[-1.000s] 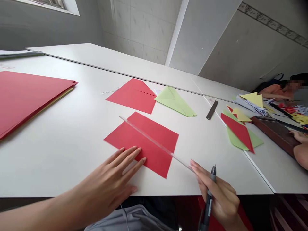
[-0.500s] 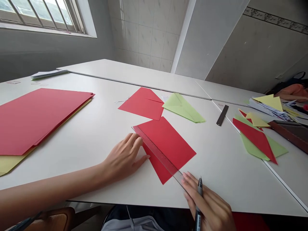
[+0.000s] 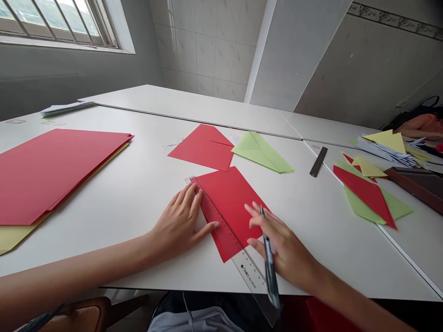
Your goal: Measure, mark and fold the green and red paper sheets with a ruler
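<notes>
My left hand (image 3: 185, 214) rests its outstretched fingers on the upper end of a clear plastic ruler (image 3: 226, 228), thumb spread along the ruler's edge. Under the ruler lies a red paper sheet (image 3: 230, 193), set at an angle on the table. The ruler's lower end juts past the paper and over the table's front edge. In my right hand (image 3: 277, 237) is a dark pen (image 3: 270, 263), its tip pointing up and its lower part blurred. That hand hovers above the right side of the sheet, fingers partly extended.
Beyond the sheet lie another red paper piece (image 3: 204, 147) and folded green paper (image 3: 259, 152). Large red sheets (image 3: 58, 170) are stacked at left. A dark ruler-like strip (image 3: 318, 161), mixed papers (image 3: 367, 193) and a brown case (image 3: 417, 186) are at right. Someone's arm (image 3: 420, 127) shows far right.
My right hand has left the ruler's lower end and moved up over the red sheet with the pen. The ruler now shows flatter, and my left fingers have straightened on it.
</notes>
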`<act>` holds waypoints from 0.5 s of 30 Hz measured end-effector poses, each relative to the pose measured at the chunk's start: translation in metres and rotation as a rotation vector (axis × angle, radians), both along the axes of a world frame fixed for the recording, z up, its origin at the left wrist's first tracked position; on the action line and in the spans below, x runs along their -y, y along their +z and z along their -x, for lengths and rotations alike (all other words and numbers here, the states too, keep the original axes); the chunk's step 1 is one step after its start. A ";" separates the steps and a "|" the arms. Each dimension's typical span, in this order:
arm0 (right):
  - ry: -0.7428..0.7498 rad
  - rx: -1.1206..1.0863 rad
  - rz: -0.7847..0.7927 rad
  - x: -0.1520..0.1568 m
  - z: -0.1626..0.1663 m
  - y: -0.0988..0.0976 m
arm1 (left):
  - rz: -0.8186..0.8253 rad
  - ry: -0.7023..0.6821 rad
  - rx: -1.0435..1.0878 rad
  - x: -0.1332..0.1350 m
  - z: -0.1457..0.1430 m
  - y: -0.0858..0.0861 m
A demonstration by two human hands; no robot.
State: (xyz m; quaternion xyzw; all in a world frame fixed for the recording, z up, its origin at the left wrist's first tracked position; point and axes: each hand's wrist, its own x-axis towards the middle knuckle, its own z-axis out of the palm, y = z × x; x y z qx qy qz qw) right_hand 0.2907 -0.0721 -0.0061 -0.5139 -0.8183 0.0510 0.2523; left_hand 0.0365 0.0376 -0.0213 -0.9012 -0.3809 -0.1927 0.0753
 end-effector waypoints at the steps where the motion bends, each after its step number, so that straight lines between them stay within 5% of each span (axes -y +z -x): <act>1: 0.003 0.007 0.034 -0.008 -0.001 -0.001 | 0.004 -0.004 -0.007 -0.001 0.001 0.000; 9: 0.077 0.118 0.058 -0.068 -0.056 0.007 | 0.017 -0.096 -0.022 -0.006 0.017 0.006; 15: -0.103 0.285 0.049 -0.117 -0.123 0.021 | -0.057 -0.150 0.002 -0.017 0.021 -0.009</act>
